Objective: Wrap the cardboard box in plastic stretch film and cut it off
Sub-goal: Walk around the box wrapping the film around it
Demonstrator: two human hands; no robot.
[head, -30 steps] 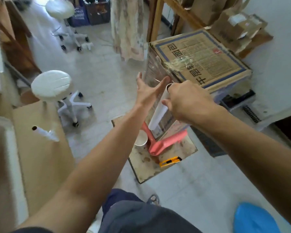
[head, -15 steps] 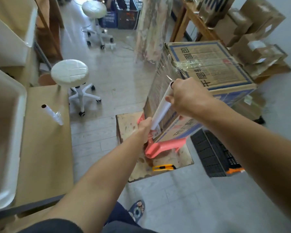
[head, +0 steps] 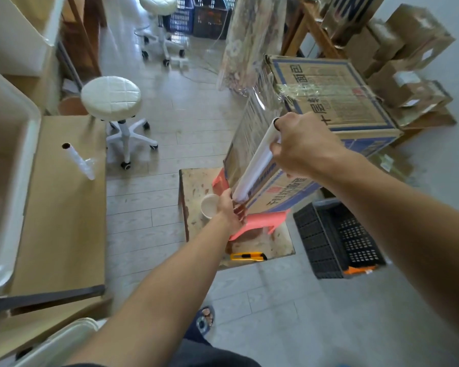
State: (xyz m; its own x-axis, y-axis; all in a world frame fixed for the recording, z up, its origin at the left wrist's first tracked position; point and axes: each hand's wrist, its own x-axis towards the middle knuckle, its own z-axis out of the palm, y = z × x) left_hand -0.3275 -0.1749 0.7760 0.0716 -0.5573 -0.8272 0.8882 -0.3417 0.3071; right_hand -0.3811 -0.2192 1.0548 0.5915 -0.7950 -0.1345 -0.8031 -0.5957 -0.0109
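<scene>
A large cardboard box (head: 329,102) with blue printing stands on a pink plastic stool (head: 260,221). Clear stretch film (head: 252,123) covers its left side. A white film roll (head: 255,162) slants along the box's near left corner. My right hand (head: 300,144) grips the roll's upper end, and my left hand (head: 229,210) holds its lower end. A yellow utility knife (head: 247,256) lies on the worn board (head: 196,186) under the stool.
A white cup (head: 210,206) sits by my left hand. A second film roll (head: 78,161) lies on the cardboard-topped table (head: 64,207) at left. A white stool (head: 112,99) stands beyond it. A black crate (head: 337,239) sits right of the board, stacked boxes (head: 408,62) behind.
My left hand dropped from the top of the roll to its lower end and closed on it. My view shifted so the box appears farther right.
</scene>
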